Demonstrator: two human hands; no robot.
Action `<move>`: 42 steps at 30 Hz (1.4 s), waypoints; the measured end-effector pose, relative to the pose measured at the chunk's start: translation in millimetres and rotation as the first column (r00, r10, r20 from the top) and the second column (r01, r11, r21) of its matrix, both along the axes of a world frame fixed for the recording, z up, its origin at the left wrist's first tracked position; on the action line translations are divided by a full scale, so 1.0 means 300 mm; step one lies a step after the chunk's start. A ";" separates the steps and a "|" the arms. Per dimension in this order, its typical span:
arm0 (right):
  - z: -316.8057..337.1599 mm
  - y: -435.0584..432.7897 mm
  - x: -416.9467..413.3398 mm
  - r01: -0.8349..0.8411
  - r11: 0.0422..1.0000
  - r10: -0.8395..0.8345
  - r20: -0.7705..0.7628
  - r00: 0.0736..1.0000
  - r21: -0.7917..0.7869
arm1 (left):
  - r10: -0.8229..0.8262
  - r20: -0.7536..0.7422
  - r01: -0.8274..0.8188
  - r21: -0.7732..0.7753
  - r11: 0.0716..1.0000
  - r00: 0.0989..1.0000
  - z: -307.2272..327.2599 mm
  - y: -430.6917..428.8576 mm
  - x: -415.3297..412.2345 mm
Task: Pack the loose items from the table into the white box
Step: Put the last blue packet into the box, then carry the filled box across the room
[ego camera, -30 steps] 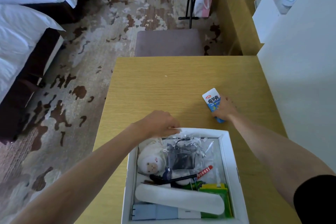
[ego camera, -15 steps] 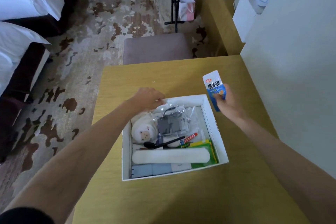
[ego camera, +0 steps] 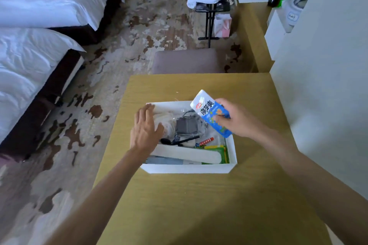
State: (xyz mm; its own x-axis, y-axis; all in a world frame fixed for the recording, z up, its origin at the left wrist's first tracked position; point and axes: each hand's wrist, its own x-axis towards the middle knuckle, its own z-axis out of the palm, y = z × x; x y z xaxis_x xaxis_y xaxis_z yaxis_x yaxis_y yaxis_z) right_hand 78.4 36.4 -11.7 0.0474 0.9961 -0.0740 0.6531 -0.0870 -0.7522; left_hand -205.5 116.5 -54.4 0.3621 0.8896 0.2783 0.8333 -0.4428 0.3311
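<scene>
Tilting up-left over the white box [ego camera: 189,167], the blue packet [ego camera: 211,113] sits in right-hand fingers [ego camera: 222,120].

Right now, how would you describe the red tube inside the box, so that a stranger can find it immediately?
Start at the white box on the wooden table. Look inside toward its right wall, beyond the long white case. The red tube lies slanted beside the green packets, the only red thing there.

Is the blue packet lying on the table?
No, the right hand holds the blue packet up over the white box.
</scene>
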 end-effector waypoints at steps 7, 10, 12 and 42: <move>-0.097 0.088 -0.221 -0.364 0.913 0.386 0.101 0.917 -0.183 | 0.251 -0.024 -0.241 -0.375 0.895 0.968 -0.050 -0.155 -0.176; -0.144 0.108 -0.272 -0.375 0.886 0.415 0.107 0.903 -0.271 | 0.194 -0.181 -0.259 -0.487 0.834 0.964 -0.060 -0.140 -0.194; -0.162 0.106 -0.280 -0.334 0.902 0.409 0.288 0.866 -0.274 | 0.149 -0.227 -0.247 -0.497 0.832 0.962 -0.059 -0.116 -0.192; -0.252 -0.164 -0.179 0.437 0.856 -0.372 0.256 0.892 -0.276 | 0.220 -0.154 -0.268 -0.525 0.807 0.963 -0.058 -0.099 -0.250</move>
State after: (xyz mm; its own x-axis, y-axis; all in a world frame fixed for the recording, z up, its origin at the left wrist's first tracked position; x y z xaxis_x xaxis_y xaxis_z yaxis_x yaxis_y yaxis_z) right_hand 24.8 -12.9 -87.4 0.4859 0.8089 -0.3311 0.6326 -0.5869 -0.5054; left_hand -280.4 86.7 -71.7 0.1124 0.9504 -0.2900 0.9243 0.0071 0.3816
